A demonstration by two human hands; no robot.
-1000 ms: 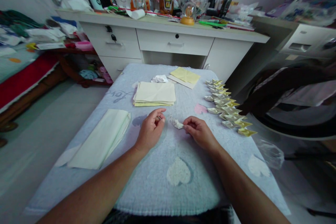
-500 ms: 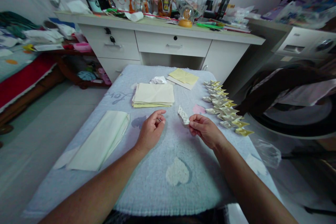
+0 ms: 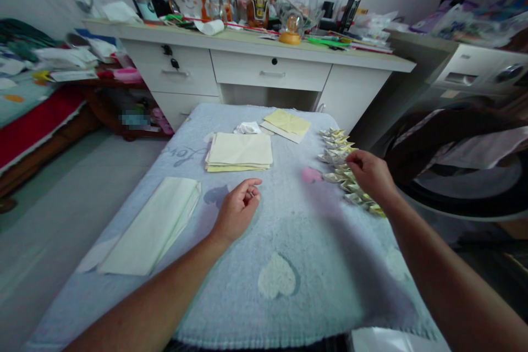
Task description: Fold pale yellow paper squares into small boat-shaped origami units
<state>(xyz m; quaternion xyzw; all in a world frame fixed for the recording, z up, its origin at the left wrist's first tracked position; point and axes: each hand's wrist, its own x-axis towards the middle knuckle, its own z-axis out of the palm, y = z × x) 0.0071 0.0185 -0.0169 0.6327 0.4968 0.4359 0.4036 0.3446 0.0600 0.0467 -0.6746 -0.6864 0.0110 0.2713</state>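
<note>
My left hand (image 3: 239,203) rests on the blue cloth, loosely curled, with the index finger stretched out and nothing held. It lies just in front of a stack of cream and yellow paper sheets (image 3: 239,152). My right hand (image 3: 369,171) hovers over the rows of small folded paper boats (image 3: 336,176), its thumb and fingers pinched together. Whatever is between those fingertips is hidden against the boats behind. The boats are white and yellow, lined up along the right side of the cloth; my hand covers part of them.
A folded pale sheet (image 3: 154,225) lies at the left of the blue cloth (image 3: 231,291). Behind the stack are a crumpled white tissue (image 3: 247,127) and loose yellow paper (image 3: 287,121). A cluttered white desk (image 3: 272,71) stands beyond, with a washing machine (image 3: 474,71) at right.
My right hand has carried the small printed folded paper rightward and away, up to the paper boats; that piece no longer shows distinctly. My left hand has stayed nearly where it was.
</note>
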